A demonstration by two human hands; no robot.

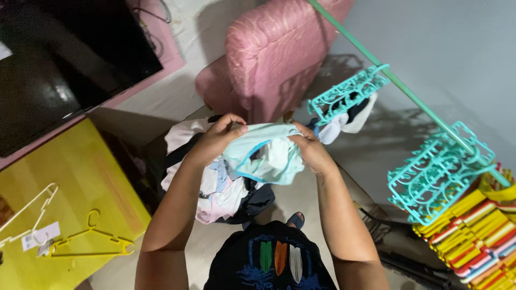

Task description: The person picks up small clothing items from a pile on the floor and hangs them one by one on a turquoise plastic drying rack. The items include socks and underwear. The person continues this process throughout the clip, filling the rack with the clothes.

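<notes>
A small pale mint garment [266, 156] with brighter blue trim along its edges hangs bunched and slack between the two hands, held up in the air at chest height. The left hand [217, 137] pinches its upper left edge, fingers curled closed over the cloth; the right hand [309, 147] grips the opposite edge the same way, thumb on top — both closed on the fabric, neither open.

Just below the grip lies a heap of laundry [215, 182] — white, pink and dark pieces jumbled together. Beyond the hands stands a pink armchair [274, 53]. To the right of the grip a green pole [408, 91] carries two teal clip hangers [438, 172], with a stack of yellow and red hangers [478, 231] beneath. Well to the left, a yellow table [75, 177] bears a yellow clothes hanger [91, 241] and a white one [29, 212].
</notes>
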